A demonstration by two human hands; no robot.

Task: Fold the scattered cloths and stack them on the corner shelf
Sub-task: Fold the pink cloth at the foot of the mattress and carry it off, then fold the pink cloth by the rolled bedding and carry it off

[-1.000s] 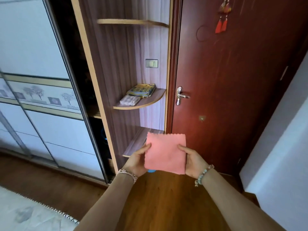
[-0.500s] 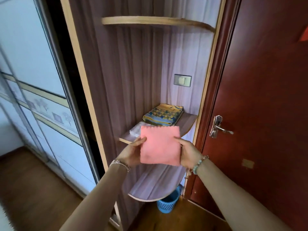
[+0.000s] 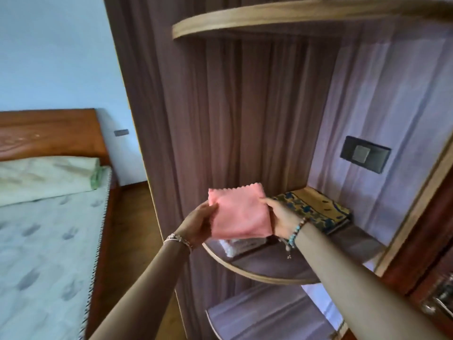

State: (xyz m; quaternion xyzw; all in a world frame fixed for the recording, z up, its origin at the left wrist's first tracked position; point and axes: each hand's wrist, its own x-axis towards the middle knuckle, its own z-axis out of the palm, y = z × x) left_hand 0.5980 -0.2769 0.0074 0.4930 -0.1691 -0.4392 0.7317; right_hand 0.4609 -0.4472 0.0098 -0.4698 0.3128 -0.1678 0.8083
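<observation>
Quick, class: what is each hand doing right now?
Left hand: holds the left edge of the folded pink cloth.
Right hand: holds the same cloth's right edge.

Cloths, three: one pink cloth point(image 3: 239, 214), folded; one patterned cloth point(image 3: 316, 208), yellow and blue, folded; one white cloth point(image 3: 236, 246), mostly hidden under the pink.

Shelves, three: top shelf point(image 3: 269, 18), middle shelf point(image 3: 264, 271), bottom shelf point(image 3: 257, 317).

Hands, two: left hand point(image 3: 197, 224), right hand point(image 3: 282, 217).

Bracelets, two: silver bracelet point(image 3: 179, 240), one per wrist; beaded bracelet point(image 3: 295, 231).

Wall switches, two: dark switch point(image 3: 365, 154) inside the shelf unit; small switch point(image 3: 121, 132) by the bed.

Bed point(image 3: 44, 236), one. Pillow point(image 3: 46, 175), one. Door handle point(image 3: 438, 303), one, blurred.
</observation>
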